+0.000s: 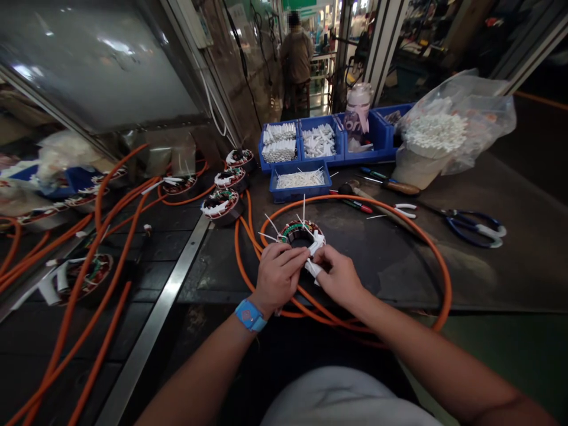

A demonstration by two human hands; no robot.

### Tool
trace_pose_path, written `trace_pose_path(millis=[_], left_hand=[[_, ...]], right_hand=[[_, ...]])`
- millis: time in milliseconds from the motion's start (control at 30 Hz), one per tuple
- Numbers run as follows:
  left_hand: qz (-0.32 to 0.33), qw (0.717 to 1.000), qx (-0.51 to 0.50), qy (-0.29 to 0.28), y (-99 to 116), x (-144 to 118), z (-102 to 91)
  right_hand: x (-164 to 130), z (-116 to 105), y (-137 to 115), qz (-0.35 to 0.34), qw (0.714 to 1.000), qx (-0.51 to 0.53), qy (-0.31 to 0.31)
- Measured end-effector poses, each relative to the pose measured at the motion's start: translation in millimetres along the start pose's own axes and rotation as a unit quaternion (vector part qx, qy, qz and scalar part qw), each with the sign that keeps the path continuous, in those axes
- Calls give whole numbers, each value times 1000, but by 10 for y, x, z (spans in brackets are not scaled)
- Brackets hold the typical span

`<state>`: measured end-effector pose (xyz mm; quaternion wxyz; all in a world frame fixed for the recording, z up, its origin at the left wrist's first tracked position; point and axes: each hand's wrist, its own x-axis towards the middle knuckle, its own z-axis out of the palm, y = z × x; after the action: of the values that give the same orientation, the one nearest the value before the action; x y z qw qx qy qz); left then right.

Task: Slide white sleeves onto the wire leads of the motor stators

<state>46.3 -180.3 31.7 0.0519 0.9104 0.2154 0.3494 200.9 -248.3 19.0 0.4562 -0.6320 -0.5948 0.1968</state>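
Note:
A motor stator (290, 229), a ring with copper windings and green parts, lies on the dark bench in front of me. Several thin white ties stick up from its rim. My left hand (279, 272), with a blue band at the wrist, reaches over the near left side of the ring, its fingers pinched at a white sleeve (316, 244). On the ring's near right side, my right hand (337, 272) closes thumb and forefinger on the same white material, which hangs down between the hands. The fingertips partly hide it. An orange cable (437, 254) loops around the stator.
Blue bins (322, 142) of white tubes and a blue tray (300, 179) of ties stand behind. To the right lie scissors (477, 228), a hammer (377, 204) and a bag-lined bucket (421, 163). More stators (222, 204) and cables sit left; a person (296, 56) is far back.

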Motion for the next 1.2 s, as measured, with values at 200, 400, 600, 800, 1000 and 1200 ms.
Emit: trace_pose_path(millis=[200, 400, 600, 800, 1000, 1200], left_hand=[[-36, 995, 11, -93, 30, 88, -85], [-35, 978, 77, -193, 10, 167, -140], [-35, 972, 91, -214, 42, 196, -166], [-83, 982, 98, -137, 137, 167, -32], [-81, 990, 65, -100, 69, 101, 90], [-60, 991, 50, -106, 36, 122, 58]], right_hand=[[121, -275, -154, -375, 865, -332, -38], [495, -332, -208, -513, 794, -324, -33], [747, -426, -91, -311, 909, -244, -130], [528, -399, -121, -302, 877, -301, -222], [632, -216, -99, -317, 862, -355, -171], [790, -146, -193, -256, 862, -375, -227]])
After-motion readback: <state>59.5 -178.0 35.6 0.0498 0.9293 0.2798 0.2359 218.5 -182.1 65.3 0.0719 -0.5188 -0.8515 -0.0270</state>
